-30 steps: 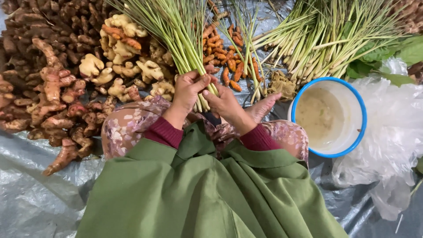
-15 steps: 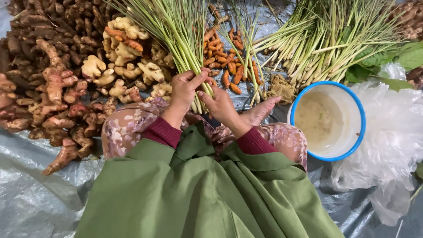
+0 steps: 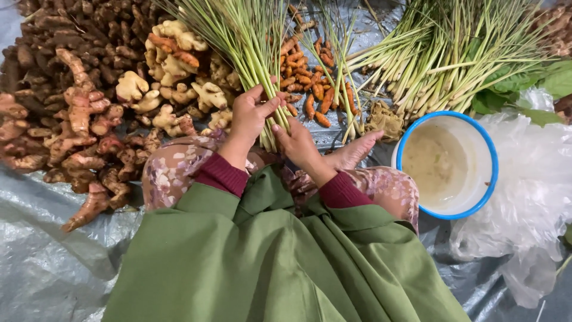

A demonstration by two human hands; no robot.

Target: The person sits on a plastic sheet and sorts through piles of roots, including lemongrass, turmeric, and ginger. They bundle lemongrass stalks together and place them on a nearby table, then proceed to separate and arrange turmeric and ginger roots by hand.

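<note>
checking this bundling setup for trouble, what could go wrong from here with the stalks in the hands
1. The left hand and right hand grip only the base of the long green lemongrass bundle; loose stalks might slip out onto the small orange turmeric roots.
2. The blue-rimmed white bowl of cloudy liquid sits close beside the right knee and could tip onto the grey plastic sheet.
</note>
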